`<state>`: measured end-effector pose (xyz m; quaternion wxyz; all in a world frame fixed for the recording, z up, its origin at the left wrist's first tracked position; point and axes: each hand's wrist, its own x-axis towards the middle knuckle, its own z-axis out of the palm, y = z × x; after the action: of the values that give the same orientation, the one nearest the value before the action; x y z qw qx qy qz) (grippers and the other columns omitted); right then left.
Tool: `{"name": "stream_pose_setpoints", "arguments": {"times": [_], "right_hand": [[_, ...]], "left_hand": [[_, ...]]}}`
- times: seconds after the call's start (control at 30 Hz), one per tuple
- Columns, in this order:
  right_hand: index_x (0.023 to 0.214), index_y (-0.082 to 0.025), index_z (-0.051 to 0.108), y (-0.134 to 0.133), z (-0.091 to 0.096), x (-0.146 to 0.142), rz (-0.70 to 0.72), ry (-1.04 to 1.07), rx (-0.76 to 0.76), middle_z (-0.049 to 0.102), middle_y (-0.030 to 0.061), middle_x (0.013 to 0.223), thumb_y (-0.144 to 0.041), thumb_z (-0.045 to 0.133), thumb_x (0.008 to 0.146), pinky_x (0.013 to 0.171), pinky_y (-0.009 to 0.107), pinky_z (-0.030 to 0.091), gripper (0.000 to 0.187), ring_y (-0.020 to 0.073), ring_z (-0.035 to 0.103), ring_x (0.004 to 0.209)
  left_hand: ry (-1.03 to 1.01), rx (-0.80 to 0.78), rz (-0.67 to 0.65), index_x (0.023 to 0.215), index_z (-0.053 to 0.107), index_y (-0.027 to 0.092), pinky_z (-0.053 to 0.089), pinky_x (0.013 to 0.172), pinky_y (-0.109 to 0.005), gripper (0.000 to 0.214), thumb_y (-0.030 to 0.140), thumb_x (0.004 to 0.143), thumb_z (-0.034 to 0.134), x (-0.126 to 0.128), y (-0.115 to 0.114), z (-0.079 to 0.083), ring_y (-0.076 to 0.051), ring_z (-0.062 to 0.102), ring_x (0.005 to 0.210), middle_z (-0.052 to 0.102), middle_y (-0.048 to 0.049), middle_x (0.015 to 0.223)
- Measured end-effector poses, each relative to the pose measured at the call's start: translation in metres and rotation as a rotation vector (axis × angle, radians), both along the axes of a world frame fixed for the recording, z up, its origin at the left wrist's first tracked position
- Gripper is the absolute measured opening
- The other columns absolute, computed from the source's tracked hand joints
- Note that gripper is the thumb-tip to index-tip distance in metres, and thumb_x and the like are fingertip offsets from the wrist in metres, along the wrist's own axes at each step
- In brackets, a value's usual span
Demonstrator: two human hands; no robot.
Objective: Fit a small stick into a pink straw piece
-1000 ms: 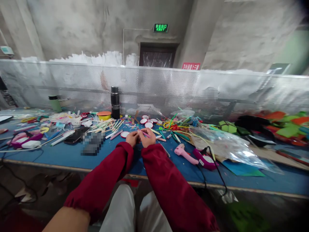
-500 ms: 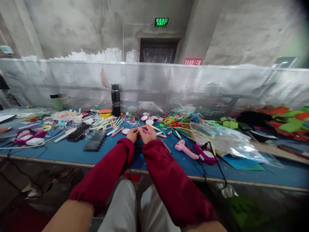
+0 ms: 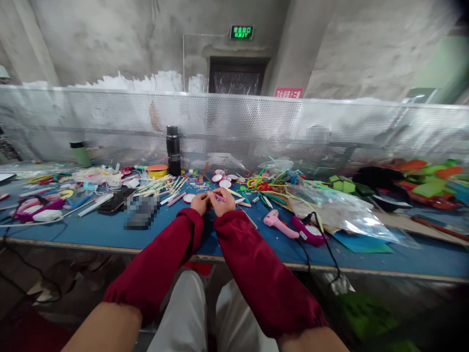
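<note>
Purple stick [image 3: 220,197], slim, held over front-middle of blue bench [image 3: 176,240]; R hand [image 3: 224,205] closed on it. L hand [image 3: 200,204] just beside, fingertips approx. meeting R's near stick's L end; can't tell if L is clamped on anything, as fingers hide that bit & view is small.

For good fingerwork here: R grip firm but light, stick steady, L fingertips doing the fine adj. Wrists low, maybe braced on bench edge, to cut wobble. Tip in plain sight, w/ no fingers over it.

Nearby: red-rimmed white disc [image 3: 189,198] by L hand, pink stick [image 3: 176,199] further L. Pink tool [image 3: 280,225] + purple device [image 3: 309,231] to R, w/ black cable [image 3: 327,249]; elbow best clear of that.
</note>
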<state>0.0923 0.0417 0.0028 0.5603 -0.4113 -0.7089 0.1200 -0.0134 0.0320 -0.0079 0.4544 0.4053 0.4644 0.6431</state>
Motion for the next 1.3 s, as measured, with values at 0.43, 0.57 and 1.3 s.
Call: {"name": "stream_pose_setpoints", "arguments": {"times": [0.43,0.57,1.3], "right_hand": [[0.079,-0.026,0.063,0.000,0.000,0.000,-0.014,0.003,-0.004,0.069,-0.0015,0.078,-0.042,0.055,0.082,0.080,0.031,0.045,0.018,0.0174,0.062,0.081],[0.079,-0.026,0.063,0.003,-0.001,0.000,-0.014,0.022,-0.008,0.069,-0.0017,0.077,-0.043,0.055,0.081,0.077,0.030,0.046,0.019,0.0169,0.062,0.080],[0.081,-0.025,0.065,0.008,0.002,0.007,0.004,0.076,-0.018,0.069,-0.0008,0.075,-0.044,0.057,0.080,0.068,0.029,0.049,0.021,0.0164,0.063,0.072]], "left_hand": [[0.015,0.003,-0.007,0.075,0.068,0.016,0.050,0.054,-0.025,0.011,0.026,0.076,0.065,0.001,0.001,0.001,-0.013,0.056,0.049,0.057,0.0016,0.051],[0.017,-0.001,-0.019,0.069,0.064,0.017,0.048,0.051,-0.023,0.011,0.026,0.076,0.065,-0.001,-0.001,0.004,-0.011,0.054,0.047,0.056,0.0024,0.051],[0.062,-0.032,-0.028,0.067,0.062,0.017,0.045,0.046,-0.021,0.014,0.026,0.075,0.067,0.001,-0.005,0.008,-0.010,0.052,0.043,0.056,0.0028,0.050]]}}
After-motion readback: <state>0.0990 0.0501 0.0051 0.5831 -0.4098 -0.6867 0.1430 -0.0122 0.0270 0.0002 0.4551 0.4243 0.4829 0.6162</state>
